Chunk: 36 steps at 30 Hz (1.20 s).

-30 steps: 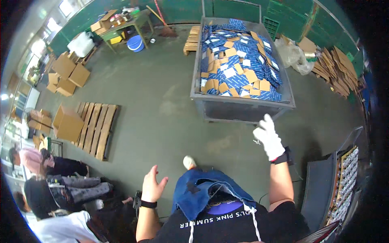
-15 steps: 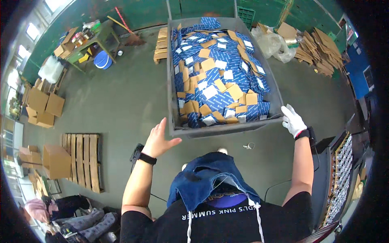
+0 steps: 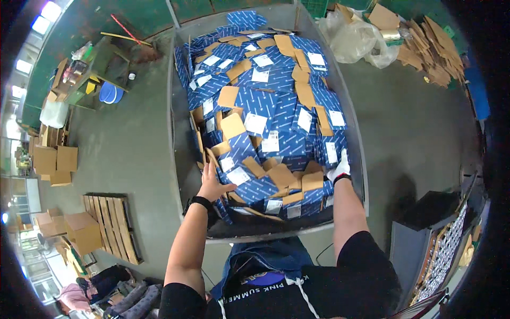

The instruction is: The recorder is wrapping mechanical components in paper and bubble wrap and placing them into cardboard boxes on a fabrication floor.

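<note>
A big grey bin is heaped with flattened blue cardboard boxes that have tan flaps and white labels. My bare left hand reaches over the bin's near left part. Its fingers are stretched out along the edges of the boxes, with the thumb spread to the right. At the near right, my right hand in a white glove lies against the outer side of the boxes, fingers extended and partly hidden. Neither hand visibly lifts a box. Dark bands circle both wrists.
A wooden pallet lies left of me, beside cardboard boxes. Further off stand a workbench and a blue bucket. Plastic sheeting and flat cardboard are piled far right. A dark machine stands near right.
Both hands have moved from outside the bin's near rim to the boxes inside it. The bin now fills more of the view and sits lower and further left.
</note>
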Available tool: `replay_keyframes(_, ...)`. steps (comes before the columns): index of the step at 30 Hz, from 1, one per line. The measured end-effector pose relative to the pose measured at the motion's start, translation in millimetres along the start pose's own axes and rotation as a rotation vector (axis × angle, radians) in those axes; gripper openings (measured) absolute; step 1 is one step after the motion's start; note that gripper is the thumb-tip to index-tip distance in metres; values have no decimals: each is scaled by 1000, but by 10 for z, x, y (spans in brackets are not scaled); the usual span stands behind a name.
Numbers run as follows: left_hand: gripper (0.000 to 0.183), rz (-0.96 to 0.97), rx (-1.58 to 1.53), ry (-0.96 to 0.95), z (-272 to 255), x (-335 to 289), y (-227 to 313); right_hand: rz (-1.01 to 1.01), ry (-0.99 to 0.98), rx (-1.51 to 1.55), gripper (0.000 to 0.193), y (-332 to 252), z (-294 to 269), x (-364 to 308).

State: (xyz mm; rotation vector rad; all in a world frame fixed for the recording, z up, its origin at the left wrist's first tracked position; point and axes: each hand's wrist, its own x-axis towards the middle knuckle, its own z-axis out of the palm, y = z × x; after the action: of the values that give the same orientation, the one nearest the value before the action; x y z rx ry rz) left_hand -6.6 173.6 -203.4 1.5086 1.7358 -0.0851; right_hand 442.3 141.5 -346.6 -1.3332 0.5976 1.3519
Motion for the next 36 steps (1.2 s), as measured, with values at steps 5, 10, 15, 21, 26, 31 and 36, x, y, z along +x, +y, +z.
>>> replay_keyframes(5, 140, -71, 197, 74, 257, 1154, 349, -57, -115, 70, 55, -549, 582, 659)
replay_keyframes(10, 143, -143, 233, 77, 385, 2545, 1257, -24, -184, 53, 53, -1356, 994, 1546)
replay_keyframes(15, 106, -89, 487, 17, 719, 3726, 2057, -55, -225, 232, 47, -2174, 1553, 2578)
replay_keyframes(21, 61, 110, 255, -121, 890, 3544, 2428, -58, -196, 142, 49, -2292, 1522, 2430)
replay_keyframes(26, 39, 227, -84, -335, 655, 2979, 2202, -90, -271, -108, 55, -2119, 1451, 1177)
replay_keyframes(31, 24, 422, -40, -99, -30, 1929, 2255, -187, -372, -186, 57, -2076, 1800, 57)
replay_keyframes(36, 15, 305, -106, 343, -694, -1, 1831, -313, -717, -179, 64, -1810, 1936, -1229)
